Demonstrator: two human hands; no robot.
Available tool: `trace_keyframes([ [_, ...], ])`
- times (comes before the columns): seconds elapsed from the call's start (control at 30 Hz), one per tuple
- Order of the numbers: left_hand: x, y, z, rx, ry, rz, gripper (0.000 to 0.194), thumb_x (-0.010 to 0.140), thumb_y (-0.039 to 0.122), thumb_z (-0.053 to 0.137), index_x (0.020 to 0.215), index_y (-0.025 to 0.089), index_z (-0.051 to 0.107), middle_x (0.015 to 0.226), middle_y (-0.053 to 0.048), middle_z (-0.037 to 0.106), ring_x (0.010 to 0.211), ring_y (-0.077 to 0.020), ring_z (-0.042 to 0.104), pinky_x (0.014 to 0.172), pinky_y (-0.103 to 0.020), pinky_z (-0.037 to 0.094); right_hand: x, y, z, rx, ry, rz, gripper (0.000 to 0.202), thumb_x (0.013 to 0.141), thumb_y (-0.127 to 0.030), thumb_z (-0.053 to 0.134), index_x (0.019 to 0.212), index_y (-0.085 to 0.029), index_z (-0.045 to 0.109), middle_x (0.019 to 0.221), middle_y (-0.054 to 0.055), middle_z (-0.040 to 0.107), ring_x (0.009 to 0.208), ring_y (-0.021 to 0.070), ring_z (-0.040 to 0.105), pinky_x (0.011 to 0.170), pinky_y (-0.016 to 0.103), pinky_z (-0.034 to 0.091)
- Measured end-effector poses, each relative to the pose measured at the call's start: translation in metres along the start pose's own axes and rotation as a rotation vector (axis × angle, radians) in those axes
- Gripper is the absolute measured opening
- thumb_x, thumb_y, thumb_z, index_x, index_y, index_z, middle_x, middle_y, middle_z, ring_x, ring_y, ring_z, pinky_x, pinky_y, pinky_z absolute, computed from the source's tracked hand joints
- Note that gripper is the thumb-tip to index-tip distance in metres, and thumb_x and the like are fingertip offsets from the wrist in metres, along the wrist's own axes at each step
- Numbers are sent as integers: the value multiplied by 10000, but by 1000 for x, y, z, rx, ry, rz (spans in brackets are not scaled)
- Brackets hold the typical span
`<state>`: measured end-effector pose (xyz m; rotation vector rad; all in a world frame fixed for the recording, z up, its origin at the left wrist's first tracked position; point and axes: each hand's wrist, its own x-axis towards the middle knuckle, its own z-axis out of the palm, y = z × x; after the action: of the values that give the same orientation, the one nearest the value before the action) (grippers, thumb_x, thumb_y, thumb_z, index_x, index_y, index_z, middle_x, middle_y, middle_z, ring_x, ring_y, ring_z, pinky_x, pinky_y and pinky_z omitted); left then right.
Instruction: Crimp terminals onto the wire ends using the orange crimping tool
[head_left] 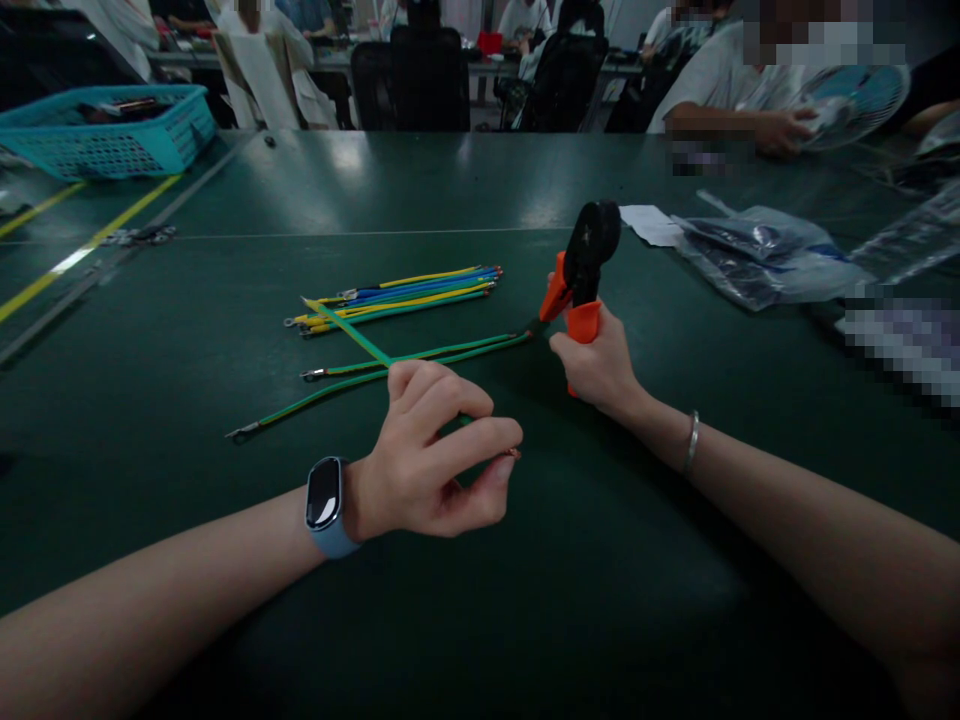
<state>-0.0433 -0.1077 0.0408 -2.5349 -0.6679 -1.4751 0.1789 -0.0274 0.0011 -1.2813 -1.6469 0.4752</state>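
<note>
My left hand (442,450) pinches a green-yellow wire (352,335) near its bare copper end, which shows at the fingertips. The wire's other end slants up to the left, over the table. In my right hand (604,365) is a crimping tool (589,250) with orange handles and a black head, held upright; my fingers wrap its grips. Two green wires with metal lugs (427,355) lie on the table just beyond my left hand. Behind them rests a bundle of yellow, blue and green wires (405,295), also with lugs at their left ends.
A turquoise basket (172,130) with dark items stands at the far left. Clear plastic bags (765,250) and a white paper (651,225) lie to the right. Across the dark green table (360,185), a person holds a fan (859,100). Chairs and other people are behind.
</note>
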Motion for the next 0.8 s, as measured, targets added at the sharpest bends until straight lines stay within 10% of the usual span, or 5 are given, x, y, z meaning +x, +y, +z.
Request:
trace_keyframes([
  [0.4,-4,-34,3,196,-64,-7,90,895,200,579,894,227,665,773,2,593,736,-160,516,711,-346,348,1,-3,-1,45,-23,48,568,701,-117,543,1263,-198,573,731,-35,486,560,112,390,541,306,382],
  [0.8,20,-101,45,383,-653,-444,324,1042,332,458,1178,189,715,1078,-94,644,880,-205,626,685,-303,487,0,-6,-2,96,-27,82,601,709,-133,544,1308,-185,544,745,-32,479,592,130,425,585,333,428],
])
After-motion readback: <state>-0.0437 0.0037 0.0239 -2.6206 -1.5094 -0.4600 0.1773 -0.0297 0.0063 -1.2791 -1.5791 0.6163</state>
